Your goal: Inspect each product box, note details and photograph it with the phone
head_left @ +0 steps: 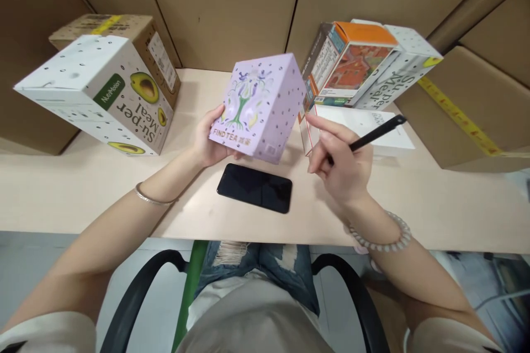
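Observation:
A lilac tea box (248, 94) with "FIND TEA" print is tilted up off the table, its front facing me. My left hand (209, 140) grips it at the lower left corner, thumb on the front and fingers underneath. To the right of the box, my right hand (343, 160) is closed round a black pen (376, 133), which slants up to the right. That hand's index finger points toward the box's right side without clearly touching it. A black smartphone (254, 187) lies screen up below the box, between my two hands.
A white "Super Meal" box (124, 99) stands at left before a brown carton (144, 38). At right are an orange-topped box (356, 66), another Super Meal box (397, 74) and a flat white box (364, 127). Large cardboard cartons (223, 11) wall the back; a taped carton (467, 116) stands far right.

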Available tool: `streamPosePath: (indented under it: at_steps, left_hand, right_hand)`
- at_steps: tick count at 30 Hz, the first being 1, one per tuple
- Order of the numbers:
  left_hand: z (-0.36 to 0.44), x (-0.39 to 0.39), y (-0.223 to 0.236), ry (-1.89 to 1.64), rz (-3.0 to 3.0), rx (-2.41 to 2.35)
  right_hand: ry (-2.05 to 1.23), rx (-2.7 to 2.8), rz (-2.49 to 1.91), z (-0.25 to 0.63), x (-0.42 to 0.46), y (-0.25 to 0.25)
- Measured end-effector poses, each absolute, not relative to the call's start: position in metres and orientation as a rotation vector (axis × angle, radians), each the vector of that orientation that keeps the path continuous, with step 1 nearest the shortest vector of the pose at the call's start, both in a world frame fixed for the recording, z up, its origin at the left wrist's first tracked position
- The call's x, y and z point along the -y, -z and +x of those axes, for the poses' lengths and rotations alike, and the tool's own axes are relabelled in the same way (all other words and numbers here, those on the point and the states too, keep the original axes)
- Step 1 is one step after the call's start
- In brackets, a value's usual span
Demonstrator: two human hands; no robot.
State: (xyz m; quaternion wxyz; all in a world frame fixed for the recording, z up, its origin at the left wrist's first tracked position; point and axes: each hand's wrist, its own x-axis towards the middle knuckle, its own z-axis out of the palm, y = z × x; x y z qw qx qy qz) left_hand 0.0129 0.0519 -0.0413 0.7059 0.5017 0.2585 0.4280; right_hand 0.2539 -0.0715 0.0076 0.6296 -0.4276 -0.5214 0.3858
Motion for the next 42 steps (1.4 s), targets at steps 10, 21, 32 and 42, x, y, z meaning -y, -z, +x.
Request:
streamPosePath:
  at_steps: [10,21,32,42]
  left_hand:
    - [0.012,-0.046,0.043,-0.685,0.995,-0.522]
    - [0.021,-0.038,0.038,-0.843,1.053,-0.569]
    - [0.032,-0.032,0.049,-1.091,1.190,-0.650]
    - [0.036,-0.023,0.039,-1.087,1.128,-0.728]
  right_hand:
    - [-1.106,1.191,-0.886,0.260,0.065,-0.017]
    - [-1.181,1.328,-0.881,0.256,0.069,-0.013]
    - [-0.545,1.434,-0.880,0.257,0.072,0.001]
    - [0.475,2.304,-1.388,0.242,0.075,-0.001]
